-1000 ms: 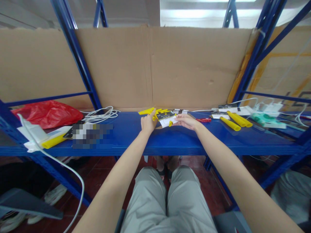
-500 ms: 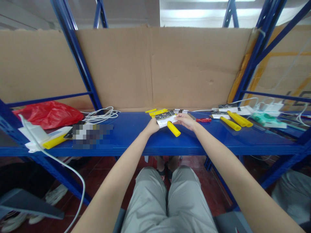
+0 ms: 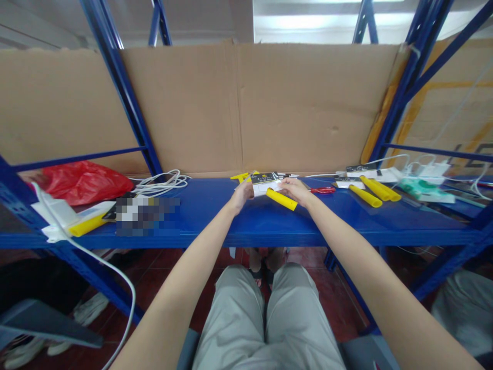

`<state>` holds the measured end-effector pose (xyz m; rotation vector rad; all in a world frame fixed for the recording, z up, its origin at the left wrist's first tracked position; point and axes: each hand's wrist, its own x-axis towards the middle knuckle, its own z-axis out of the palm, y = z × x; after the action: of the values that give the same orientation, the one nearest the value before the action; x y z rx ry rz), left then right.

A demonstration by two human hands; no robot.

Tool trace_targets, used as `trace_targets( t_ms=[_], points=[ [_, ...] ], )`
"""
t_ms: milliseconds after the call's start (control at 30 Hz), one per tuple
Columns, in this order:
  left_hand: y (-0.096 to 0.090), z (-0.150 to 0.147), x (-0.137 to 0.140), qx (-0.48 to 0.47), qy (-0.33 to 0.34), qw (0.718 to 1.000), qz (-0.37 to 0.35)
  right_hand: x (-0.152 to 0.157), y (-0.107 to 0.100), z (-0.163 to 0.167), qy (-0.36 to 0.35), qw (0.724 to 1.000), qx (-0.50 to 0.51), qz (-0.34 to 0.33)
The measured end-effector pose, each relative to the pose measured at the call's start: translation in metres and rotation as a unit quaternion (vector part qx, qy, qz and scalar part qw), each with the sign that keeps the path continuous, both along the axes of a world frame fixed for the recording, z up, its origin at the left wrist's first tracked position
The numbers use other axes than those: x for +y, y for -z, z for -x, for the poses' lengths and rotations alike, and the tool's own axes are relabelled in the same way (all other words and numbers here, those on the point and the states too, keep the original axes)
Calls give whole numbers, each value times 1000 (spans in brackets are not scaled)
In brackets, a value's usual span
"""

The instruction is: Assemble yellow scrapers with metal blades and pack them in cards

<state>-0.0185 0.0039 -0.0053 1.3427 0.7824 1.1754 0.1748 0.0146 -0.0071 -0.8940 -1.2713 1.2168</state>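
Between my two hands, above the blue shelf, is a flat black-and-white printed card (image 3: pixel 265 178) with a yellow tube-like handle (image 3: pixel 282 199) sticking out toward me. My left hand (image 3: pixel 242 196) pinches the card's left edge, thumb on top. On the other side, my right hand (image 3: pixel 295 189) grips the card's right end, close to the yellow handle. Whatever joins card and handle is too small to make out. Behind the card lie yellow plastic pieces (image 3: pixel 239 177), partly covered by it. A red-handled tool (image 3: pixel 322 190) rests just right of my right hand.
Several similar yellow handles (image 3: pixel 365 196) with printed cards lie at the right, beside a green-and-white packet (image 3: pixel 423 190). To the left are a red plastic bag (image 3: pixel 82 182), coiled white cable (image 3: pixel 167 181) and another yellow handle (image 3: pixel 88 224). Cardboard (image 3: pixel 239 113) walls the back.
The card has been turned and tilted, so the yellow handle now points more to the right. My left hand has shifted slightly left and up.
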Motion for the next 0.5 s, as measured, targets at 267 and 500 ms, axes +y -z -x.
trace_targets(
  t_ms=[267, 500],
  points=[
    [9, -6, 10, 54, -66, 995, -56, 3, 4, -1, -29, 1000, -4, -3],
    [-6, -14, 25, 28, -56, 996, -55, 5, 6, -4, -44, 999, 16, 0]
  ],
)
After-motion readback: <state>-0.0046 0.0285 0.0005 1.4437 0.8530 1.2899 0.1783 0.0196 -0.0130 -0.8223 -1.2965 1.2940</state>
